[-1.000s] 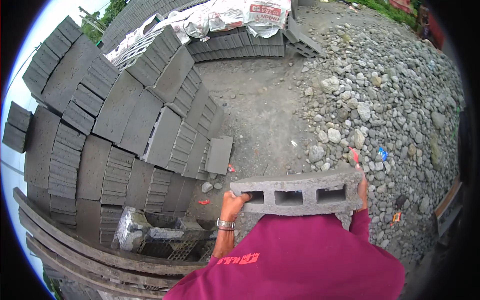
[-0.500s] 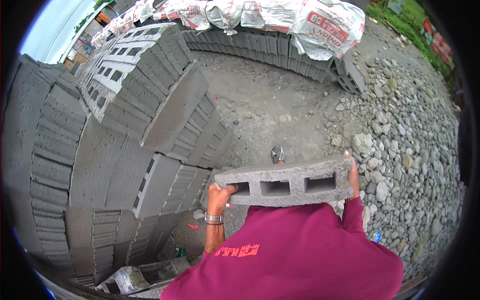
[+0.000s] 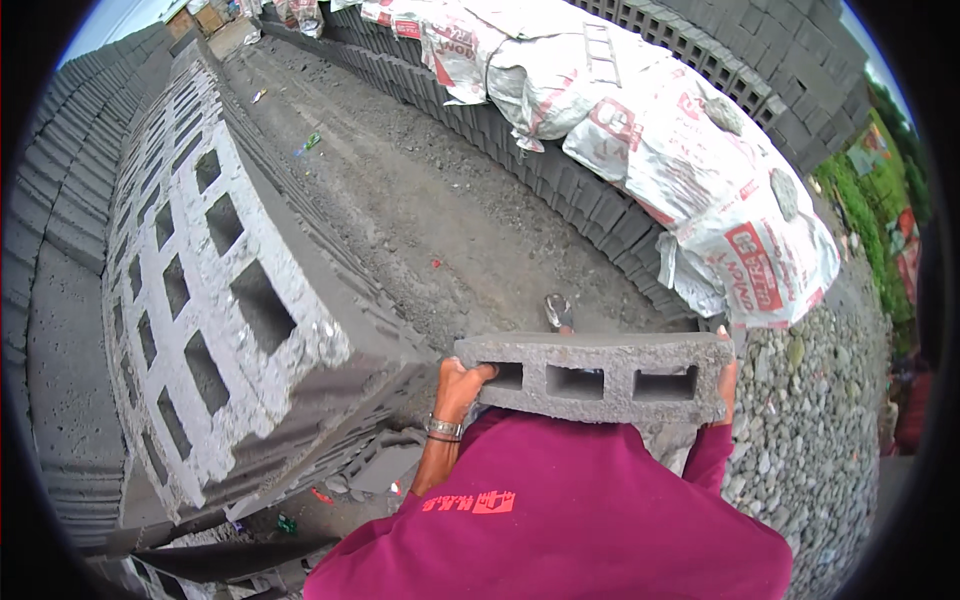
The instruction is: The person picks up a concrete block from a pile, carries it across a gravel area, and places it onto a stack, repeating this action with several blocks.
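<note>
A grey concrete hollow block (image 3: 617, 412) with three rectangular holes is held level in front of my chest. Closed on its left end is my left hand (image 3: 462, 388), the thumb reaching into the leftmost hole. My right hand (image 3: 727, 380) grips the opposite end, its fingers wrapped along the side and partly hidden by the block. To the left, near my left hand, stands a tall stack of similar hollow blocks (image 3: 335, 352), their holes facing up along the top.
White bags with red print (image 3: 680, 150) cover a long low row of blocks (image 3: 590, 200) ahead and right. Gravel (image 3: 800, 430) spreads on the right. A dirt path (image 3: 400, 190) runs between the stacks. Broken block pieces (image 3: 385, 465) lie low on the left; a taller block wall (image 3: 790, 70) rises behind.
My view has swung and moved forward; the stack on the left and the covered row now appear closer. Both hands still hold the concrete block at about the same height.
</note>
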Demonstrator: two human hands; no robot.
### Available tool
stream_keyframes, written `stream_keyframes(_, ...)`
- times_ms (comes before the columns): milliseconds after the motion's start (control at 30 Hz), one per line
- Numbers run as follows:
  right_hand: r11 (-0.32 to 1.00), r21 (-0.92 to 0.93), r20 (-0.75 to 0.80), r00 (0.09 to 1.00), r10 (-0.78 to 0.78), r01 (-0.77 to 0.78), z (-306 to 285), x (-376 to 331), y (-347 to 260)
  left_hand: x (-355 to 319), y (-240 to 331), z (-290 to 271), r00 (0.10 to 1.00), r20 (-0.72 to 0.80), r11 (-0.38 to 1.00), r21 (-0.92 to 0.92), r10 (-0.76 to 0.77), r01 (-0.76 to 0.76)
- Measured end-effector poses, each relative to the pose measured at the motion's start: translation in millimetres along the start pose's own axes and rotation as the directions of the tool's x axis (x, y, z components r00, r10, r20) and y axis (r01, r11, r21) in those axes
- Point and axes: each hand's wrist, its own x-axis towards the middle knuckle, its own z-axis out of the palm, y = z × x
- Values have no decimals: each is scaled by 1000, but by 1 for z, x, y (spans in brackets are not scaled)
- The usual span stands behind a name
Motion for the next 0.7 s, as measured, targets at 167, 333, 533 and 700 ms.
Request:
stream_keyframes(167, 979, -197, 184, 978, 97, -60, 122, 193, -21, 130, 25, 17, 983, -183, 980, -197, -15, -22)
stream_keyframes(333, 929, -365, 424, 877, 226, -63, 278, 348, -18, 200, 110, -22, 906, -376, 975, -177, -195, 136)
stream_keyframes(533, 876, -478, 573, 731, 370, -70, 507, 461, 25, 305, 162, -91, 776, -618, 930, -345, -121, -130)
stream_keyframes(700, 883, -460, 612, 686, 393, -95, 675, 508, 58, 415, 176, -184, 664, -713, 955, -296, -224, 5)
